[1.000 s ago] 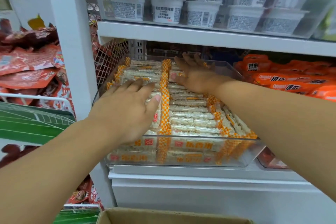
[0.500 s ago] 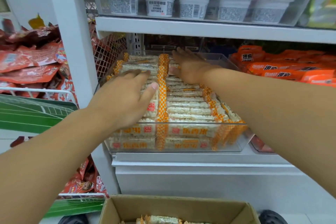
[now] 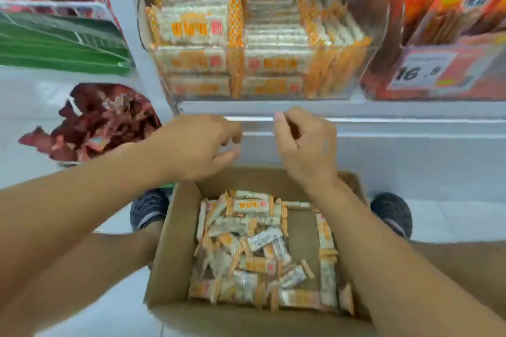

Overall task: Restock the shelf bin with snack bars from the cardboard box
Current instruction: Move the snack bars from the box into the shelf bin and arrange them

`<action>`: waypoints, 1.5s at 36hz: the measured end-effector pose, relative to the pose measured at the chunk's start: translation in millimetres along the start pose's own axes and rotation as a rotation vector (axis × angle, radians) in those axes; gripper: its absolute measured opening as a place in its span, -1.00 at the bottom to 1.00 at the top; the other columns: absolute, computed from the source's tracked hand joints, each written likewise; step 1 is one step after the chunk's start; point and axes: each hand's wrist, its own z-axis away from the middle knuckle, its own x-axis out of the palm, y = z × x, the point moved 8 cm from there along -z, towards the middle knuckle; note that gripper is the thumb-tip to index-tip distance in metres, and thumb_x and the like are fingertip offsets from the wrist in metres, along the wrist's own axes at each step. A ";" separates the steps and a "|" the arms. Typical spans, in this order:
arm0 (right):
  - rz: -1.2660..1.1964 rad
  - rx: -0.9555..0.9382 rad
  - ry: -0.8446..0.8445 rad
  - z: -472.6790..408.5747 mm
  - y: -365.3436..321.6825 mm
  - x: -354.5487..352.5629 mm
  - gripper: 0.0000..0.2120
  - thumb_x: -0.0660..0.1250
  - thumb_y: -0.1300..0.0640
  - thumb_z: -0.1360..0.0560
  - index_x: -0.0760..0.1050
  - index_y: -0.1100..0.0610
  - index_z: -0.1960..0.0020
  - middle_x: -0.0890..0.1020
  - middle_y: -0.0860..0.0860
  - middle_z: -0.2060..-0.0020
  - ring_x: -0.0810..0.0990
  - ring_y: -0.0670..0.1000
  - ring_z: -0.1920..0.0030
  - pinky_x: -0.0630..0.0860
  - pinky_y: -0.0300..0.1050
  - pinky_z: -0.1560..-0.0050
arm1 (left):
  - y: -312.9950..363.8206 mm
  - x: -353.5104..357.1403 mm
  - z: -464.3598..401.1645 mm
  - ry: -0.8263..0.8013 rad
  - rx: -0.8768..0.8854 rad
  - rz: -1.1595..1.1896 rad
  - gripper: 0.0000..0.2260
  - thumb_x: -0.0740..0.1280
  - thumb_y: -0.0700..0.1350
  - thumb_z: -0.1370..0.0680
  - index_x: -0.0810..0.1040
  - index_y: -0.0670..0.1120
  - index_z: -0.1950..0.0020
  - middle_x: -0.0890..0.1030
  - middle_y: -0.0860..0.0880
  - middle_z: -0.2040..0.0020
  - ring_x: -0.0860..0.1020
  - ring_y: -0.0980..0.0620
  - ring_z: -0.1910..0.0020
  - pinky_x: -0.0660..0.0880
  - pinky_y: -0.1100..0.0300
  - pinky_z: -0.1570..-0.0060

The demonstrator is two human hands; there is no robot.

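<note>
In the head view, the cardboard box [image 3: 175, 262] is being taken as the landmark: it is standing open on the floor, directly below the shelf front, between two dark shoes [image 3: 149, 209]. Loose snack bars [image 3: 254, 252] are lying jumbled inside the box, covering most of its bottom, with a bare patch of cardboard showing toward its right side. Above the box, on the shelf, the clear shelf bin [image 3: 364, 71] is already being shown well filled, with bars stacked in neat rows up to about its rim. Both hands are being held over the far edge of the box, below the bin. The left hand [image 3: 197, 145] is seen with fingers loosely curled and nothing visible between them; the right hand [image 3: 304, 145] is likewise loosely curled, and no bar is being held in it as far as the blurred picture allows. Up and to the left of the box, red snack packets [image 3: 98, 120] are lying in a wire basket, and up and to its right an orange display carton [image 3: 443, 71] with a price tag is standing beside the bin. Restocking is judged to be well advanced, since the bin looks nearly full; what is left is judged to be the transfer of the many bars remaining in the box, if room is being found for them.
</note>
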 end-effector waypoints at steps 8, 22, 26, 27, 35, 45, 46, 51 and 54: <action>0.433 0.621 -1.299 232.2 162.2 88.6 -0.75 0.42 -0.05 -0.52 0.55 0.15 0.04 0.61 0.09 0.03 0.58 0.14 -0.04 0.52 -0.08 0.04 | 22.1 249.4 72.5 -0.798 -0.382 0.228 -0.50 0.35 0.12 -0.56 0.39 -0.08 -0.42 0.49 -0.08 -0.36 0.50 -0.07 -0.28 0.46 0.06 -0.26; 0.483 0.837 -1.471 278.0 202.4 105.2 -0.64 0.54 -0.01 -0.44 0.55 0.22 -0.05 0.61 0.10 -0.01 0.61 0.07 0.05 0.58 -0.08 0.05 | 5.3 306.2 63.7 -0.830 -0.277 0.003 -0.67 0.36 -0.26 -0.53 0.51 -0.08 -0.29 0.50 -0.09 -0.27 0.53 -0.10 -0.20 0.55 0.02 -0.15; 0.405 0.934 -1.545 276.6 202.9 111.3 -0.68 0.56 0.01 -0.42 0.47 0.17 0.22 0.52 0.07 0.26 0.53 0.06 0.36 0.48 -0.11 0.37 | 2.1 292.5 38.3 -0.619 -0.421 0.196 -0.86 0.29 -0.18 -0.59 0.61 -0.13 -0.09 0.61 -0.08 -0.10 0.59 -0.09 -0.06 0.57 0.05 -0.02; 0.362 0.998 -1.530 270.7 203.9 108.6 -0.70 0.56 0.02 -0.42 0.49 0.17 0.16 0.52 0.07 0.24 0.52 0.05 0.38 0.48 -0.12 0.40 | 0.9 288.0 28.9 -0.565 -0.446 0.262 -0.85 0.30 -0.19 -0.59 0.62 -0.15 -0.09 0.63 -0.10 -0.09 0.60 -0.10 -0.06 0.56 0.09 -0.02; -0.121 1.374 -1.010 209.4 201.2 86.8 -0.64 0.46 0.31 -0.48 0.48 0.24 -0.24 0.39 -0.01 -0.23 0.56 0.08 -0.22 0.69 -0.09 0.06 | 7.3 258.9 6.9 -0.314 -0.608 0.797 -0.95 0.50 -0.26 -0.43 0.69 -0.14 0.20 0.66 0.00 0.19 0.60 0.06 0.13 0.55 0.18 0.16; -0.497 1.390 -0.763 179.3 172.7 103.1 -0.68 0.46 0.33 -0.47 0.54 0.26 -0.20 0.43 0.07 -0.26 0.55 0.04 -0.14 0.63 -0.23 0.21 | 14.6 259.3 16.8 -0.099 -0.940 1.573 -0.63 0.35 -0.44 -0.44 0.59 -0.06 -0.13 0.55 -0.10 0.07 0.48 -0.05 0.17 0.46 0.07 0.13; -0.467 1.369 -0.801 177.1 169.7 104.1 -0.71 0.46 0.34 -0.47 0.56 0.26 -0.17 0.43 0.07 -0.27 0.54 0.05 -0.18 0.62 -0.23 0.22 | 14.4 259.5 17.7 -0.078 -0.969 1.611 -0.62 0.34 -0.45 -0.44 0.58 -0.08 -0.16 0.55 -0.12 0.04 0.48 -0.04 0.17 0.46 0.08 0.15; -0.253 1.245 -0.939 162.7 164.1 104.8 -0.77 0.49 0.31 -0.44 0.61 0.26 -0.10 0.51 0.08 -0.15 0.66 0.02 0.01 0.65 -0.22 0.24 | 7.3 256.8 14.9 0.069 -1.040 1.616 -0.68 0.33 -0.43 -0.46 0.58 -0.11 -0.12 0.62 -0.15 -0.04 0.50 -0.03 0.20 0.47 0.15 0.24; -0.203 1.255 -0.998 159.9 159.6 110.9 -0.72 0.47 0.31 -0.46 0.55 0.32 -0.14 0.57 0.16 -0.04 0.71 0.05 0.20 0.69 -0.13 0.11 | 12.7 253.0 6.1 0.102 -1.038 1.713 -0.68 0.32 -0.45 -0.45 0.57 -0.11 -0.10 0.60 -0.14 0.07 0.49 -0.02 0.22 0.49 0.13 0.18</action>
